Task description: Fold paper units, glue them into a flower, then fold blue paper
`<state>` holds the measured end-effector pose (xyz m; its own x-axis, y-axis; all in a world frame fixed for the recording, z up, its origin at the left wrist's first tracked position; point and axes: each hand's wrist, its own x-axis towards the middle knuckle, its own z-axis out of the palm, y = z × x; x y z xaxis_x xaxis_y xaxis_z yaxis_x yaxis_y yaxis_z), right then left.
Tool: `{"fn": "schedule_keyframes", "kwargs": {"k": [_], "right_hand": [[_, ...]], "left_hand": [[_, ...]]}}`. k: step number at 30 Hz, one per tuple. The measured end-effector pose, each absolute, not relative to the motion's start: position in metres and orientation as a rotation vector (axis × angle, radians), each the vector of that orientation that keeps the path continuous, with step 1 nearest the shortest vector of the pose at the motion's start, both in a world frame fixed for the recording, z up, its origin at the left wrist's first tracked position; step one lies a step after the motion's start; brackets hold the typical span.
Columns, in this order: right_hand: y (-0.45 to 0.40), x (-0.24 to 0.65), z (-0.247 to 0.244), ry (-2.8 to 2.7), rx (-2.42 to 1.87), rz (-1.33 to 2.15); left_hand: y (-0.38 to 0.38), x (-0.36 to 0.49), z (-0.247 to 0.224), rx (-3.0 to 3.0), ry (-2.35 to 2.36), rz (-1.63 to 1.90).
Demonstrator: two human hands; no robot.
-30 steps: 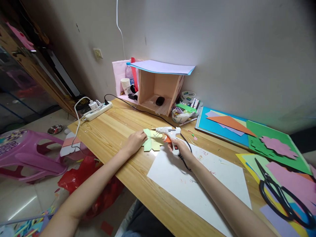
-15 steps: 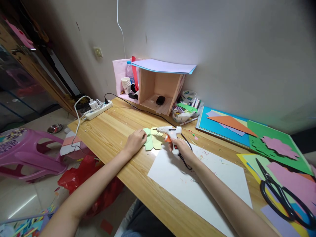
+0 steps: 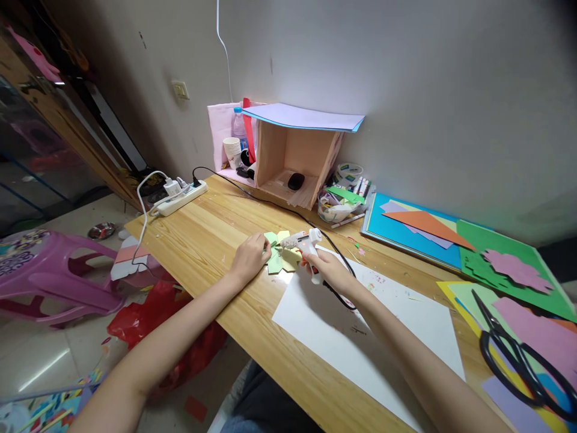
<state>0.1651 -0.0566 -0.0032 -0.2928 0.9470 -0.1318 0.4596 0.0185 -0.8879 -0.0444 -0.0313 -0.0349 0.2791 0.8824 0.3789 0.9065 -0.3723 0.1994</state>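
Note:
My right hand [image 3: 331,269] is wrapped round the handle of a white hot glue gun [image 3: 305,240], its nozzle pointing left over the paper flower. That flower [image 3: 285,261] has pale green and pale yellow petals and lies on the wooden table [image 3: 202,240]. My left hand [image 3: 250,258] rests at the flower's left side, fingers pinched on the edge of a green petal. Whether the nozzle touches the paper, I cannot tell. A white sheet [image 3: 311,328] lies under my right hand and forearm, marked with small coloured specks.
Black-handled scissors [image 3: 514,349] lie on coloured paper at the right. A power strip [image 3: 183,198] sits at the left edge, its black cord crossing the table. Behind stand a cardboard box [image 3: 270,157] and a plastic tub of supplies [image 3: 338,210]. A purple stool [image 3: 63,270] is on the floor.
The glue gun has tilted, its rear toward me and its nozzle has shifted slightly left over the flower's middle. My left hand stays at the petal. The view has shifted slightly.

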Motion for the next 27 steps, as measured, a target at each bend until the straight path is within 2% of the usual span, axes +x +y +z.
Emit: {"fn": "schedule_keyframes", "kwargs": {"k": [27], "right_hand": [[-0.049, 0.168, 0.008, -1.815, -1.53, 1.257]], "left_hand": [[-0.036, -0.045, -0.026, -2.568, -1.769, -0.666]]}}
